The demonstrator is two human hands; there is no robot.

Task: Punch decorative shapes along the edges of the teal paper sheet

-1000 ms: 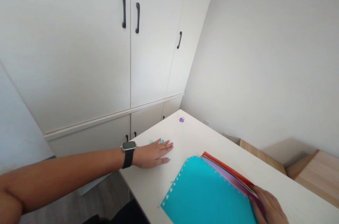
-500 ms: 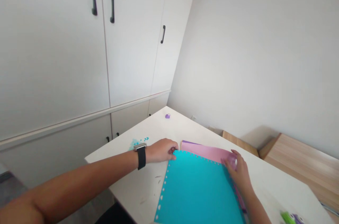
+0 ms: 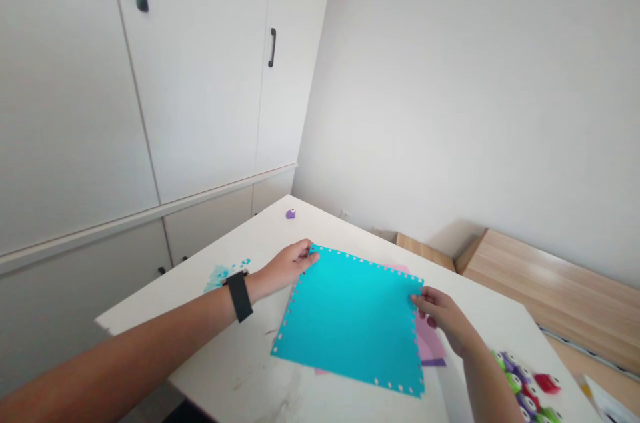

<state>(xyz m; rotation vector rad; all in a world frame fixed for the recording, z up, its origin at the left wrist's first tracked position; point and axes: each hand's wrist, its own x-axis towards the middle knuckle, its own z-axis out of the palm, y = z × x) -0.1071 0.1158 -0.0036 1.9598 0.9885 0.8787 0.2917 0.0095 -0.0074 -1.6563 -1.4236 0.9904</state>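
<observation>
A turquoise sheet of paper with small punched holes along its edges is held up over the table. My left hand pinches its far left corner, thumb on top; a dark watch band circles that wrist. At the far right corner, my right hand grips the sheet between thumb and fingers. Beneath it, pink paper shows at the right and far edges, with a strip of purple paper under that. Most of these lower sheets is hidden.
Small turquoise paper bits lie left on the white table. A purple craft punch sits near the far corner. Several green, purple and red punches cluster at right. Wooden furniture stands beyond the right edge; white cabinets line the left.
The turquoise sheet has been lifted and its whole outline now shows, with holes on its near edge too. My right hand has moved from the pink paper onto the turquoise corner. The view has shifted right.
</observation>
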